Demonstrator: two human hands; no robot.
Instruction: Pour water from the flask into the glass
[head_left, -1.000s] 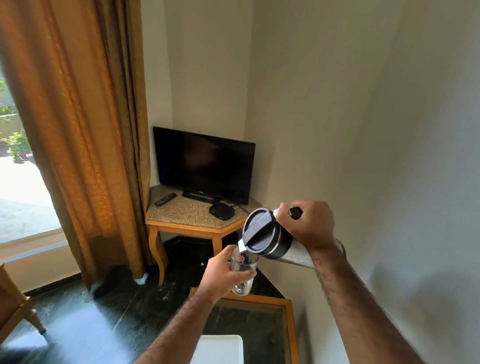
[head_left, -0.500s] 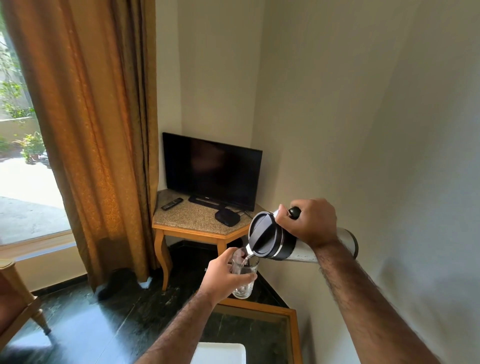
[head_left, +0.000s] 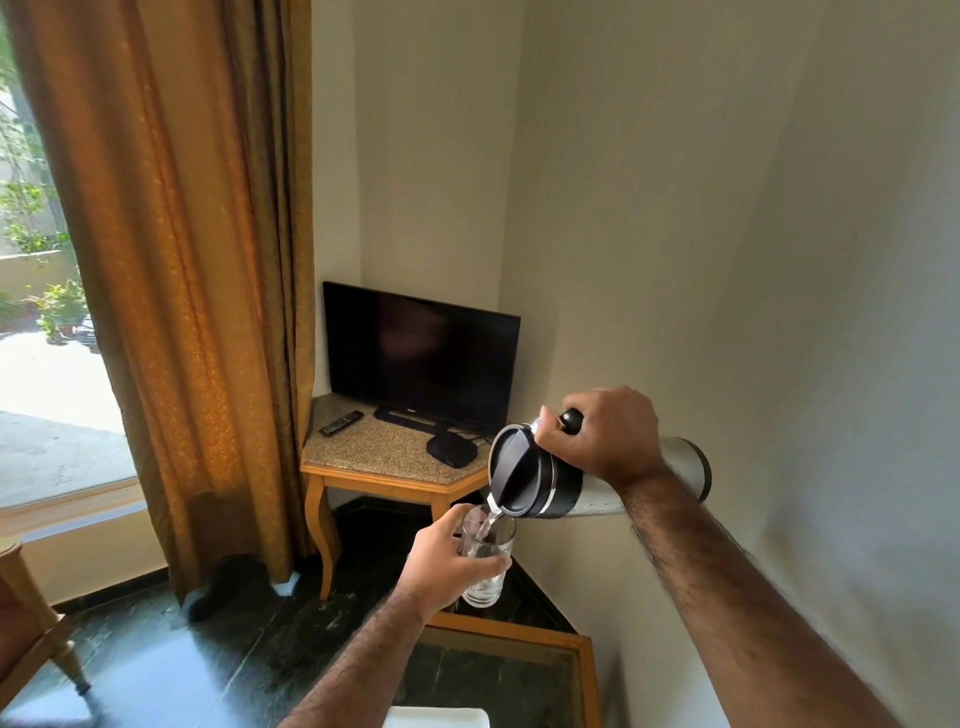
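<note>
My right hand (head_left: 605, 436) grips the black handle of a steel flask (head_left: 540, 480) with a black lid. The flask is tipped nearly level, spout down to the left. A thin stream of water runs from the spout into a clear glass (head_left: 488, 564). My left hand (head_left: 447, 564) holds that glass upright in the air, just under the spout. A little water lies in the glass.
A glass-topped table with a wooden frame (head_left: 584, 670) lies below the glass, with a white object (head_left: 436, 717) on it. Behind are a corner table (head_left: 384, 475) with a TV (head_left: 421, 353), a remote (head_left: 340, 422) and a black box (head_left: 451, 449). Curtain at left, wall at right.
The view has tilted up and shifted. The flask has tipped further, and water now streams into the glass. Both hands keep their grips.
</note>
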